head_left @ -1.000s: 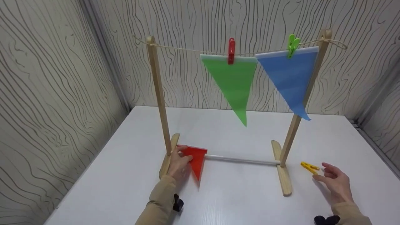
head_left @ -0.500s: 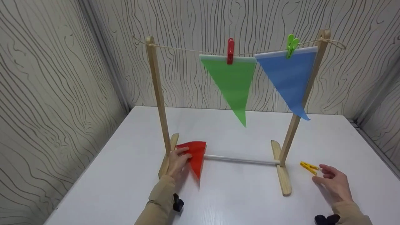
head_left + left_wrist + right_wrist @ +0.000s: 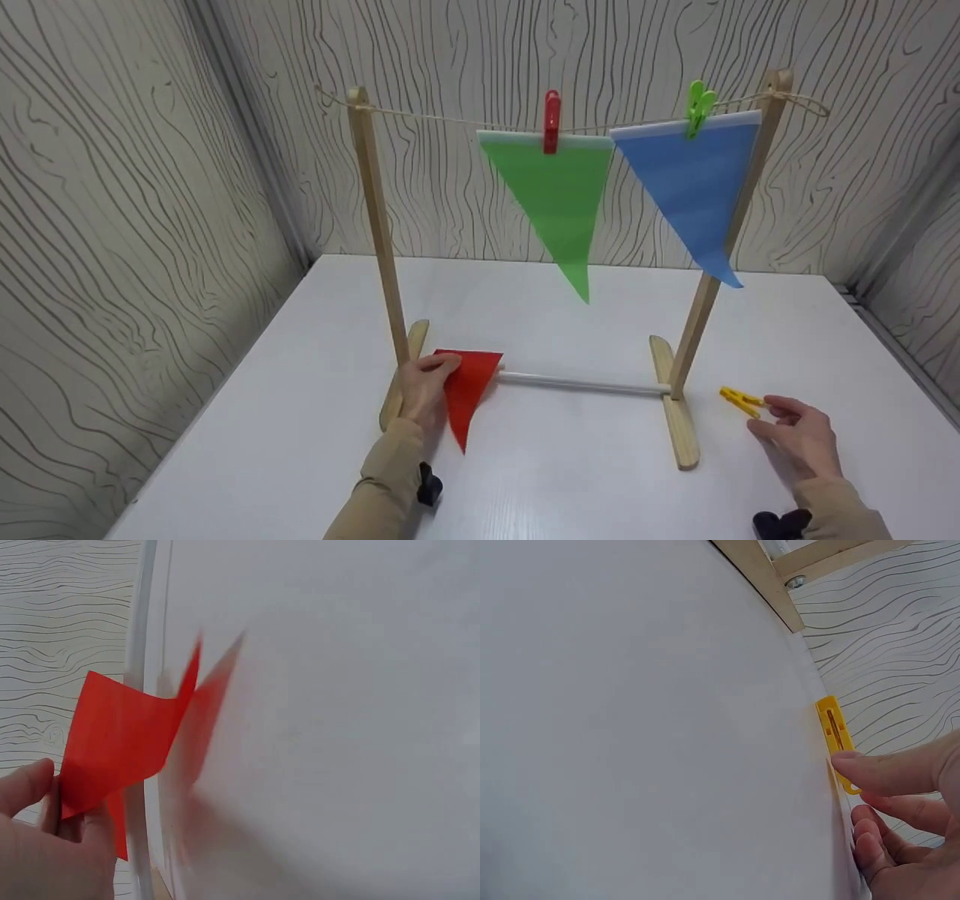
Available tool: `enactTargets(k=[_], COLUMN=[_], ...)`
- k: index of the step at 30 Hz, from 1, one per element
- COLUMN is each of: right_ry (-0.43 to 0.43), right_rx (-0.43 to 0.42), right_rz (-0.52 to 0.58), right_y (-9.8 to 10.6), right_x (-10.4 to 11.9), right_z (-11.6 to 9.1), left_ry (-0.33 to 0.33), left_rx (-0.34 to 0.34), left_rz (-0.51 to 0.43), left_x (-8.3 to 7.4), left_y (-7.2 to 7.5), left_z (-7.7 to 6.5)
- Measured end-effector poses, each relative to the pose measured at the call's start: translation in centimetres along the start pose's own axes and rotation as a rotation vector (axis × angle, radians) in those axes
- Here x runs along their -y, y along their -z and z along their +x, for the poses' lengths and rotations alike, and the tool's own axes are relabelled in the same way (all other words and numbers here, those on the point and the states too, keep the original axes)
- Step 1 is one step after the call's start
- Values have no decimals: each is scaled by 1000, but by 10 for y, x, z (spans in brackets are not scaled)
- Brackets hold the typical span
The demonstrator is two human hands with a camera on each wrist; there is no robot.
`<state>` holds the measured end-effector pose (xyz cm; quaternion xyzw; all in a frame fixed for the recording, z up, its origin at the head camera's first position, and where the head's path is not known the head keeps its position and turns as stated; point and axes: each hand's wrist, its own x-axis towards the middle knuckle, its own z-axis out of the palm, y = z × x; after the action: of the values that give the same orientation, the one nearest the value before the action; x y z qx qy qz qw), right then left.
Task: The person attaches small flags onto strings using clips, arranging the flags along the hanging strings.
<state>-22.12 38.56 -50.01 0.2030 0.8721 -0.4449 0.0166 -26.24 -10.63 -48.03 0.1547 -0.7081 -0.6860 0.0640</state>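
In the head view a red triangular pennant (image 3: 472, 382) hangs from my left hand (image 3: 424, 386), beside the foot of the left wooden post. My thumb and fingers pinch it near its upper left corner, its tip pointing down. The left wrist view shows the red pennant (image 3: 120, 735) bent, its narrow tip close to the white tabletop. Over at the right my right hand (image 3: 804, 439) has its thumb and index finger around the handle ends of a yellow clothespin (image 3: 738, 402), which lies on the table. The thumb overlaps the clothespin (image 3: 830, 716) in the right wrist view.
A string (image 3: 442, 118) runs between the left post (image 3: 382, 225) and right post (image 3: 701, 322). From it hang a green pennant (image 3: 562, 195) under a red clothespin (image 3: 552, 120) and a blue pennant (image 3: 694, 180) under a green clothespin (image 3: 699, 109). A white rod (image 3: 585, 382) joins the feet.
The red pennant has turned in my left hand, its tip swinging left, and the fingers have regripped it. My right index finger has come closer to the yellow clothespin, which stays in place.
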Motion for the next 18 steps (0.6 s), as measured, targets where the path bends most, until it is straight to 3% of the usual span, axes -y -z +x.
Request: enactTargets(k=[10,18], right_ry=[15,17], right_rx=[-10,-62], right_rz=[-5,6], right_y=[-4,-9], right_x=[4,5], right_z=[1,1], left_ry=[0,16], left_rx=[-80,-81], left_rz=[-42,-97], left_x=[0,0], left_y=[-1,-2], left_z=[0,0])
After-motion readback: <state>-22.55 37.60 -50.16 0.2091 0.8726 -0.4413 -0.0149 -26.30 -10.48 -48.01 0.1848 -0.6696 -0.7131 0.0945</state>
